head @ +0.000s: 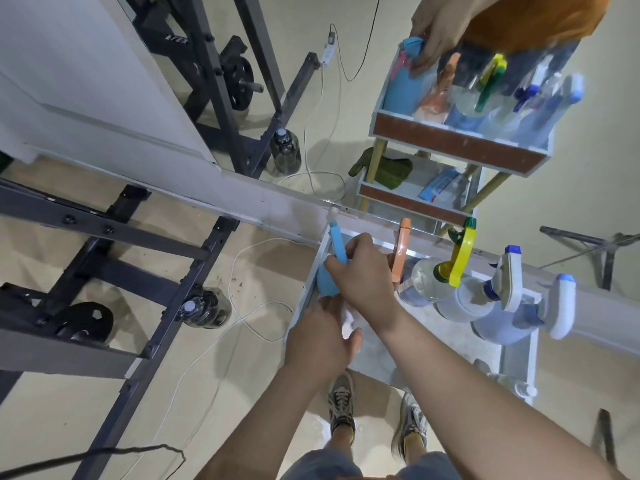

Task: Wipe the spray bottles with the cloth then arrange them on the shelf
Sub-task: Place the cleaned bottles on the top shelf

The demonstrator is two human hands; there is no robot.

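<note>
Here the person stood over a shelf [516, 362] set against a mirror, so the upper right of the frame showed only a reflected copy of it. The right hand [363, 271], in the centre of the frame, was closed around the neck of a blue spray bottle [327, 280], just under its trigger head; the fingers wrapped the bottle and pinched it firmly. The left hand [320, 337] was lower, just below and left of the right one, and it pressed a white cloth [348, 322] against the lower body of the same bottle. Only a small part of the cloth was visible between the two hands, so how the fingers held it I cannot tell exactly; the grip looked pressed together on the cloth.

The blue bottle stood at the left end of the shelf, with its long axis pointing toward the upper part of the frame, the nozzle farthest from the person. It was nearly upright, perhaps a little tilted.

To the right of it stood the other bottles in a row: one with an orange trigger [400, 252], one with a yellow trigger [459, 258], and two white ones [509, 278] further right.

I judge that the wiping step was in progress on the blue bottle. The left hand was nearer to its body, so the cloth should travel along the long axis while the right hand kept the neck steady.
</note>
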